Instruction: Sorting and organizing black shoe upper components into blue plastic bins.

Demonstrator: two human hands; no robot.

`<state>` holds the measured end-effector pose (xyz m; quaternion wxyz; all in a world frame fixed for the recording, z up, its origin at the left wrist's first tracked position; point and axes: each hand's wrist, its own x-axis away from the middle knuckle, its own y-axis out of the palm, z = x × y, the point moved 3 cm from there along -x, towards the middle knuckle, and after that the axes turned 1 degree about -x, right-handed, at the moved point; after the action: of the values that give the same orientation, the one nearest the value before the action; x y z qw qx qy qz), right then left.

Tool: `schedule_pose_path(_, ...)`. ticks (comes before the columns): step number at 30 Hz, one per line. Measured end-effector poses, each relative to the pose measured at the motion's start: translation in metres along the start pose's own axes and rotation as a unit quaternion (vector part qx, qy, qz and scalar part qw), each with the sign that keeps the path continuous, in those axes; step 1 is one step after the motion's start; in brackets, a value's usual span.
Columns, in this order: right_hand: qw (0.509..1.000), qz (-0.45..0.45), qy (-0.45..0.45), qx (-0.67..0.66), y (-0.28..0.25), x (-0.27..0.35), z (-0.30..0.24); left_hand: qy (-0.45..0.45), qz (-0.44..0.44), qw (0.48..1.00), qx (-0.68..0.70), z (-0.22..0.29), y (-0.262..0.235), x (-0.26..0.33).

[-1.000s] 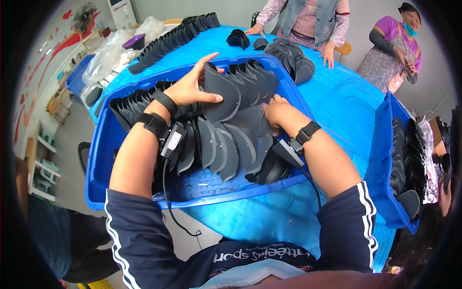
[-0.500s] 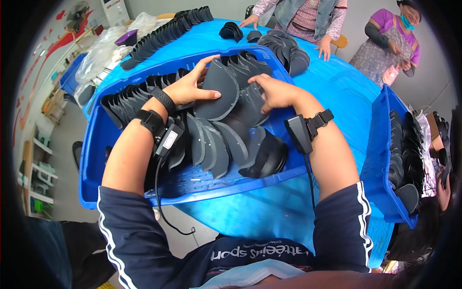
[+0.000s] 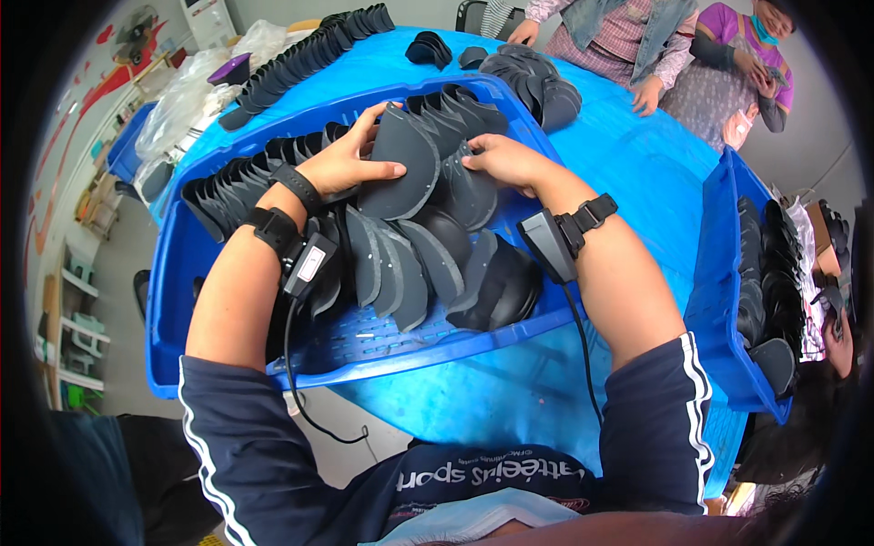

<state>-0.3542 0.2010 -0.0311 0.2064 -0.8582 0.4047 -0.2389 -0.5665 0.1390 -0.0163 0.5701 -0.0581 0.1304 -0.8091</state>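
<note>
Both my hands are over a blue plastic crate that holds many dark grey, curved half-moon pads. My left hand grips a large half-moon pad, thumb on its face and the other fingers partly hidden behind it. Just right of it, my right hand pinches the upper edge of another curved pad between thumb and fingers. Below them, several loose pads lean on one another, with white specks along their edges. A nested row of pads lines the crate's left side.
The crate stands on a blue-covered table. Beyond it are a long row of pads and a heap of pads. A second blue crate with pads stands at right. Two people stand across the table; another hand shows at far right.
My right hand has closed from spread fingers to a pinch on a pad's edge. The left hand keeps its pad. The view has shifted slightly; the person at upper right has raised their hands.
</note>
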Motion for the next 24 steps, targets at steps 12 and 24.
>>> schedule_pose_path(12,0.997,0.022,-0.033,-0.072,0.015,-0.022,0.010,-0.003,0.003,1.000,-0.018,0.001,-0.003,0.003)
schedule_pose_path(24,0.974,-0.034,0.062,-0.215,0.014,-0.012,0.007,-0.003,0.012,0.999,-0.048,0.001,-0.006,0.004)
